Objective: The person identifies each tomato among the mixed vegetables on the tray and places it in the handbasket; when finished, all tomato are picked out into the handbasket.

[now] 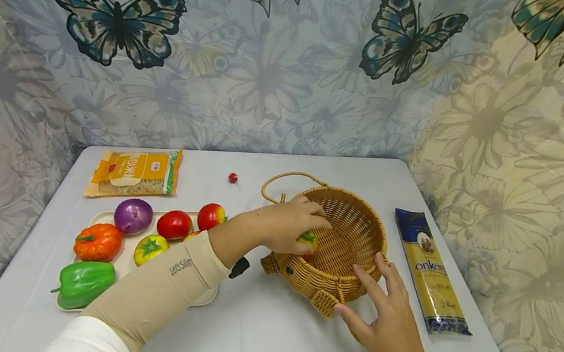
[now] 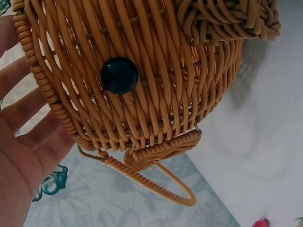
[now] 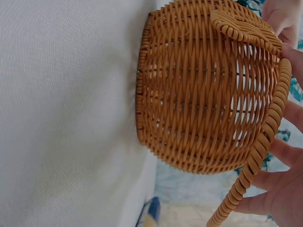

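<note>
A round wicker basket [image 1: 347, 286] with woven flaps and a dark button eye stands on the table between the hands. My left hand [image 1: 292, 226] reaches over its left rim, fingers extended and spread in the left wrist view. Just under that hand, inside the basket, lies a toy vegetable [image 1: 308, 241], yellow-green and red, partly covered by the hand. At the near right rim, the right hand [image 1: 386, 319] touches the wicker with spread, nearly straight fingers; its thumb is on the near outer side. A wrapped wicker handle [image 3: 258, 153] crosses in front of those fingers in the right wrist view.
Left of the basket, a pale tray [image 1: 125, 250] bears a purple onion [image 1: 133, 216], an orange pumpkin [image 1: 98, 242], a green bell pepper [image 1: 86, 285] and several tomatoes. A yellow grain bag [image 1: 134, 173] and small red item [image 1: 233, 178] lie behind; a pasta pack [image 1: 429, 271] lies right.
</note>
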Motion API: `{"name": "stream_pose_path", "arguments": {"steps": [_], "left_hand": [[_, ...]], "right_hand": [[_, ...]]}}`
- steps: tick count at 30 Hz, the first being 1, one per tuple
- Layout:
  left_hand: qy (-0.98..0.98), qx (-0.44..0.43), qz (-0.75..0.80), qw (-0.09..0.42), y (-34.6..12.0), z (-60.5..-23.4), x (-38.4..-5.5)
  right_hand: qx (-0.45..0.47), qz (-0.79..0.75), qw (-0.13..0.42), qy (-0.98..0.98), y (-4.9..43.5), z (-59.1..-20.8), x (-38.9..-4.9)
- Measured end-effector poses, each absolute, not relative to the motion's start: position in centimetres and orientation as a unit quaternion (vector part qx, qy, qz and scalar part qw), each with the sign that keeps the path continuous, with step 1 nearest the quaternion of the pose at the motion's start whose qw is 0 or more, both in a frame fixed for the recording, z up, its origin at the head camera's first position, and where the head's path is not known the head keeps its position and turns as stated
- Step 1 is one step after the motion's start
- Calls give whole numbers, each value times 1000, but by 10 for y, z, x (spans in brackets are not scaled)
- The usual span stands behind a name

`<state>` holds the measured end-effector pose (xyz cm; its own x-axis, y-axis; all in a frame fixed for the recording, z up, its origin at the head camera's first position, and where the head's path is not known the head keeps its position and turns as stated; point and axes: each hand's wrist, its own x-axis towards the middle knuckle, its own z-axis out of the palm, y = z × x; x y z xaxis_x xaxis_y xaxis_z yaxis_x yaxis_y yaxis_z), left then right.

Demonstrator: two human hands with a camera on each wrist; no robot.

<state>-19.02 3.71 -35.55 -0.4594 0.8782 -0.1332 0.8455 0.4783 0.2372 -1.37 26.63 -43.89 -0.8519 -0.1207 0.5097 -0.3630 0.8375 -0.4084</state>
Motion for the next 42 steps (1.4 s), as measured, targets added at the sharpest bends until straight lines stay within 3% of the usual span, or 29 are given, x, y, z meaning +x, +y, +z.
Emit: {"name": "stream_pose_path", "arguments": {"steps": [18, 35, 42], "left_hand": [[864, 493, 82, 60, 2, -339, -194], [907, 397, 119, 77, -68, -353, -199], [921, 356, 112, 112, -88, -363, -190]], "right_hand": [[130, 261, 245, -925, 265, -440, -14], [118, 266, 236, -927, 264, -439, -13], [114, 268, 231, -928, 263, -439, -14]]}}
